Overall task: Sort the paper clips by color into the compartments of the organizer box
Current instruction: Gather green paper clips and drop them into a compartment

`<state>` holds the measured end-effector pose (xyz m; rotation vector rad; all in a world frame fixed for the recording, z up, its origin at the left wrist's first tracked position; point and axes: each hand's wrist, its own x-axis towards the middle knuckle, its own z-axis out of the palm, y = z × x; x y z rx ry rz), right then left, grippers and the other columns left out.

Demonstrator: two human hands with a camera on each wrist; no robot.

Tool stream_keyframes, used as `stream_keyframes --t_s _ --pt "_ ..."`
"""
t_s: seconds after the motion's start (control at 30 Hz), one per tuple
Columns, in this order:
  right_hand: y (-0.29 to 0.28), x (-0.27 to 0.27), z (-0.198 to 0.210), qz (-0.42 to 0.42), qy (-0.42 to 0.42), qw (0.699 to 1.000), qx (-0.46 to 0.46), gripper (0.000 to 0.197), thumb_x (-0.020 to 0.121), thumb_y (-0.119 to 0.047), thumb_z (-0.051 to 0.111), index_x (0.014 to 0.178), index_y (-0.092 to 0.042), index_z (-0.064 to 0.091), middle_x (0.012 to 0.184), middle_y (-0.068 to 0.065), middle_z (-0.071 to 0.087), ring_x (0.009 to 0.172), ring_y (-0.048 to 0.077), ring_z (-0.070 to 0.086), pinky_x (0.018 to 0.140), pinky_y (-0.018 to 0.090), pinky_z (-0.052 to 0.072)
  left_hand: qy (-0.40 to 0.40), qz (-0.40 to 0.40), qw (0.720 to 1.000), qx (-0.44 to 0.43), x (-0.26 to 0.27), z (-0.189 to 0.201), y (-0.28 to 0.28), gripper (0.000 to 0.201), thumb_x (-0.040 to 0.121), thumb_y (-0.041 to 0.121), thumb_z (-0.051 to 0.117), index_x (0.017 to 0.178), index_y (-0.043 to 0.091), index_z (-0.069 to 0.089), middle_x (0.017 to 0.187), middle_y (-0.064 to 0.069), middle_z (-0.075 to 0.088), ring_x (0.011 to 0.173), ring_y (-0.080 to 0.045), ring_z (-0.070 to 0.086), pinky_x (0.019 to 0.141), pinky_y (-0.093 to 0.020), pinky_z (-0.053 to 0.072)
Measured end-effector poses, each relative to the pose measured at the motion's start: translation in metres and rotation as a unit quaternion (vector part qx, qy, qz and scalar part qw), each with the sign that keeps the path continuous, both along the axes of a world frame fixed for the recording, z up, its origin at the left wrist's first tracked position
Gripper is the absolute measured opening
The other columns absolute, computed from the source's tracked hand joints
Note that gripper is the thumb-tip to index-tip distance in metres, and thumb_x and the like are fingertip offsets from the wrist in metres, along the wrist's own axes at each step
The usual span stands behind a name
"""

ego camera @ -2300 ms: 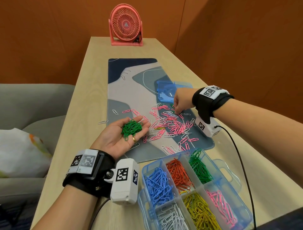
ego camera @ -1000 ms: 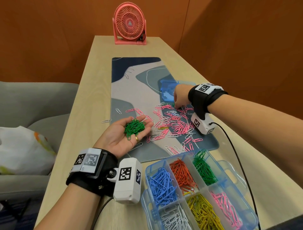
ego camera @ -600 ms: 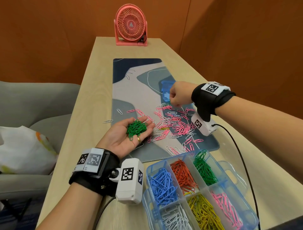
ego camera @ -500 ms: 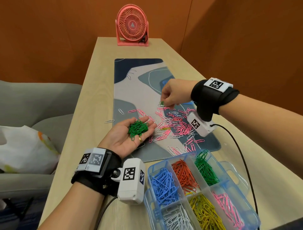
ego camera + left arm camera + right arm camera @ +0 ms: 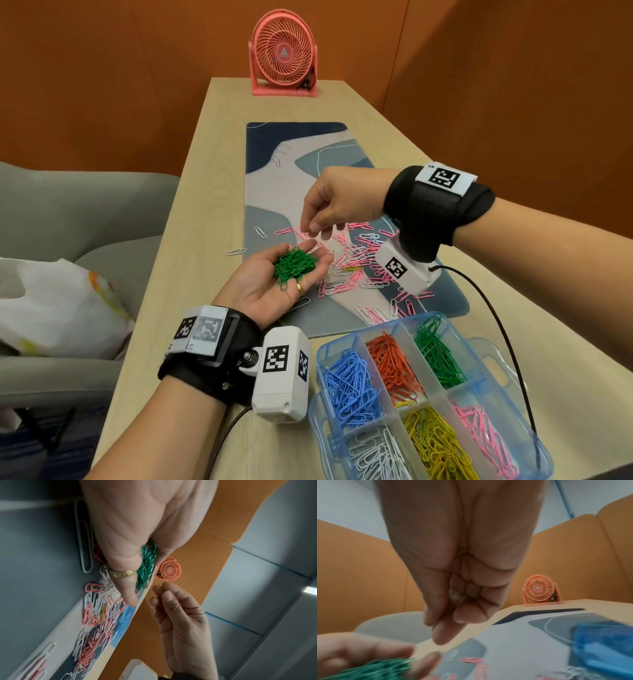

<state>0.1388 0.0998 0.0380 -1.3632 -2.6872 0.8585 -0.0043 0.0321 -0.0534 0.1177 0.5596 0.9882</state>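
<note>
My left hand [image 5: 263, 291] lies palm up over the mat's near left part, and a heap of green paper clips [image 5: 294, 265] rests on its relaxed fingers; the left wrist view shows the same green clips [image 5: 146, 563]. My right hand [image 5: 317, 230] hovers just above the left fingertips with its fingers pointing down and loosely bunched. No clip shows between them in any view. Pink and white clips [image 5: 356, 260] lie scattered on the mat. The clear blue organizer box [image 5: 317, 363] stands at the near right, with a green compartment [image 5: 438, 356] at its far side.
A patterned desk mat [image 5: 294, 164] covers the table's middle, and a pink fan [image 5: 283, 58] stands at the far end. A blue lid [image 5: 599, 642] lies on the mat beyond the clips. A grey sofa [image 5: 68, 212] with a bag [image 5: 51, 308] is on the left.
My right hand pinched a green clip out of the scattered pile, lifted it and moved left to above my left palm. The clip is no longer seen in its fingers.
</note>
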Motion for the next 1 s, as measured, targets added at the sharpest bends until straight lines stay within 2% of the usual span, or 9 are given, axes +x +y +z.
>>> stream_keyframes --t_s 0.1,0.2,0.33,0.43,0.57,0.67,0.77,0.93,1.0 --pt "0.02 0.016 -0.003 -0.07 -0.055 0.993 0.077 0.012 0.087 -0.009 0.064 0.092 -0.016 0.072 0.076 -0.003 0.07 0.059 0.001 0.062 0.062 0.017 0.051 0.007 0.009 1.0 -0.002 0.001 0.002 -0.001 0.038 0.101 0.016 0.033 0.104 -0.013 0.057 0.101 -0.029 0.061 0.097 -0.043 0.057 0.07 -0.056 0.049" --pt "0.037 0.032 -0.011 -0.116 -0.144 0.973 0.136 0.017 0.083 -0.001 0.06 0.09 -0.009 0.074 0.069 -0.003 0.067 0.059 0.009 0.058 0.07 0.026 0.053 0.012 0.01 1.0 0.0 0.001 0.003 -0.002 0.038 0.101 0.017 0.033 0.103 -0.012 0.058 0.101 -0.028 0.061 0.096 -0.042 0.058 0.07 -0.054 0.05" --pt "0.049 0.043 -0.028 -0.133 -0.186 0.96 0.16 0.023 0.083 -0.001 0.053 0.092 -0.003 0.074 0.093 0.013 0.072 0.085 0.028 0.065 0.078 0.033 0.053 0.027 0.01 1.0 0.003 0.0 0.003 -0.002 0.038 0.102 0.017 0.033 0.102 -0.011 0.059 0.103 -0.026 0.062 0.098 -0.041 0.059 0.071 -0.052 0.051" --pt "0.052 0.047 -0.038 -0.124 -0.209 0.958 0.154 0.02 0.086 -0.005 0.056 0.095 -0.006 0.074 0.098 0.008 0.072 0.087 0.024 0.063 0.072 0.026 0.048 0.039 0.008 0.999 0.006 0.0 0.002 -0.002 0.038 0.101 0.017 0.033 0.1 -0.01 0.06 0.1 -0.026 0.064 0.096 -0.04 0.06 0.072 -0.05 0.051" --pt "0.053 0.055 -0.041 -0.12 -0.207 0.964 0.114 0.012 0.083 -0.006 0.067 0.093 -0.01 0.074 0.091 0.001 0.07 0.072 0.01 0.055 0.055 0.011 0.036 0.043 0.006 0.999 0.009 -0.001 0.001 -0.002 0.039 0.1 0.017 0.035 0.097 -0.011 0.062 0.099 -0.026 0.065 0.086 -0.04 0.066 0.073 -0.05 0.052" --pt "0.053 0.058 -0.036 -0.118 -0.217 0.965 0.086 0.01 0.08 -0.008 0.072 0.089 -0.013 0.073 0.084 -0.003 0.067 0.075 0.011 0.057 0.062 0.018 0.043 0.051 0.004 0.999 0.008 0.0 0.001 -0.003 0.038 0.101 0.017 0.034 0.099 -0.01 0.061 0.099 -0.026 0.065 0.095 -0.039 0.062 0.074 -0.051 0.051" --pt "0.055 0.058 -0.036 -0.137 -0.211 0.961 0.117 0.014 0.083 -0.004 0.06 0.082 -0.014 0.071 0.084 0.001 0.067 0.077 0.016 0.058 0.065 0.024 0.044 0.052 0.004 0.999 0.008 0.001 0.002 -0.003 0.037 0.101 0.017 0.034 0.101 -0.01 0.06 0.102 -0.026 0.063 0.099 -0.039 0.059 0.073 -0.051 0.05" --pt "0.057 0.051 -0.043 -0.144 -0.204 0.958 0.142 0.015 0.085 -0.014 0.066 0.098 -0.01 0.072 0.096 0.005 0.069 0.08 0.017 0.056 0.068 0.023 0.038 0.061 0.003 0.998 0.012 0.0 0.001 -0.002 0.038 0.1 0.017 0.035 0.1 -0.01 0.061 0.103 -0.026 0.064 0.086 -0.039 0.065 0.074 -0.049 0.052" --pt "0.057 0.049 -0.046 -0.139 -0.21 0.959 0.132 0.014 0.084 -0.015 0.068 0.096 -0.008 0.072 0.096 0.007 0.071 0.081 0.019 0.059 0.069 0.025 0.041 0.06 0.004 0.998 0.01 -0.001 0.001 -0.002 0.038 0.1 0.017 0.034 0.099 -0.01 0.061 0.102 -0.026 0.064 0.091 -0.04 0.064 0.074 -0.049 0.052"
